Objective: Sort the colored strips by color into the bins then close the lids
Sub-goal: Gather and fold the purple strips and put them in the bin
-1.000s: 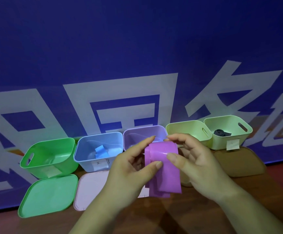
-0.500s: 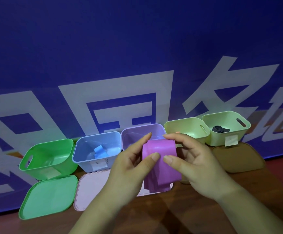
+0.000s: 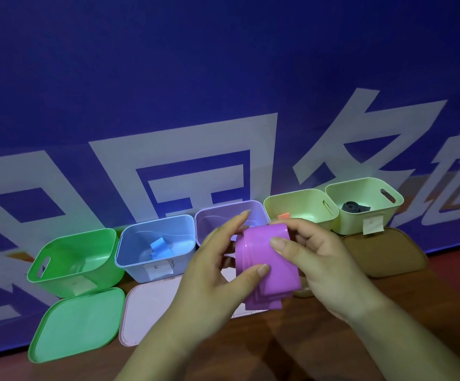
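A folded purple strip [image 3: 268,268] hangs in the air between my hands, just in front of the open purple bin [image 3: 213,218]. My left hand [image 3: 218,273] pinches its left edge with thumb and fingers. My right hand [image 3: 316,259] grips its top and right side, thumb on the front face. To the left stand an open green bin [image 3: 58,266] and a blue bin [image 3: 138,259] holding a blue strip [image 3: 159,247]. On the right, a pale yellow bin [image 3: 305,199] shows an orange strip [image 3: 283,216], and a second pale bin [image 3: 360,224] holds a dark strip [image 3: 355,207].
Lids lie in front of the bins on the brown table: a green lid [image 3: 77,324], a pink lid [image 3: 152,306] and a brown lid [image 3: 382,254]. A blue banner with white characters [image 3: 196,133] rises directly behind the bins.
My hands have folded the purple strip further; my left thumb slid lower on its left edge and my right thumb moved onto its front. The bins and lids stayed put.
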The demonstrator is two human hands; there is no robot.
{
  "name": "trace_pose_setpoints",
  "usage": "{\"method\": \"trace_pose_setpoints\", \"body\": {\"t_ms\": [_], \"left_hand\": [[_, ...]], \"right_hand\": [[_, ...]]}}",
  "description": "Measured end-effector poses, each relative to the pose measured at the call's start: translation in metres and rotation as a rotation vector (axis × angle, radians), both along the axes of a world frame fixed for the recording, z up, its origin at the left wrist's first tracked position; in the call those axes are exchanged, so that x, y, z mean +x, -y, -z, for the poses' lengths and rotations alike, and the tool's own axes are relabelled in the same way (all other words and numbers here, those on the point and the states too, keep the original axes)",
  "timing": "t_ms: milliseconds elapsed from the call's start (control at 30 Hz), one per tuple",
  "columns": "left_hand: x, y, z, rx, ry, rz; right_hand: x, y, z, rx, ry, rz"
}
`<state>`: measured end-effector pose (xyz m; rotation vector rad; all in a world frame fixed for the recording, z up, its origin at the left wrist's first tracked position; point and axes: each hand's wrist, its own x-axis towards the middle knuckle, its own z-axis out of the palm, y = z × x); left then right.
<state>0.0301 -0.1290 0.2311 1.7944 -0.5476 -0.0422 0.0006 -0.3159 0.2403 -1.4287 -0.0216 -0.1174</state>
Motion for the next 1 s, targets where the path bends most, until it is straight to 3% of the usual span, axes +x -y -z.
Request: {"method": "trace_pose_setpoints", "body": {"t_ms": [200, 667, 1000], "left_hand": [[0.0005, -0.0021, -0.0028, 0.053, 0.128, 0.021], [0.0031, -0.0025, 0.0002, -0.243, -0.175, -0.03], [0.0012, 0.0013, -0.0063, -0.258, -0.19, -0.05]], "right_hand": [[-0.0003, -0.0027, -0.0063, 0.021, -0.055, 0.007], [0.0049, -0.0019, -0.0016, -0.137, 0.071, -0.072], [-0.0005, -0.0028, -0.0019, -0.069, 0.075, -0.111]]}}
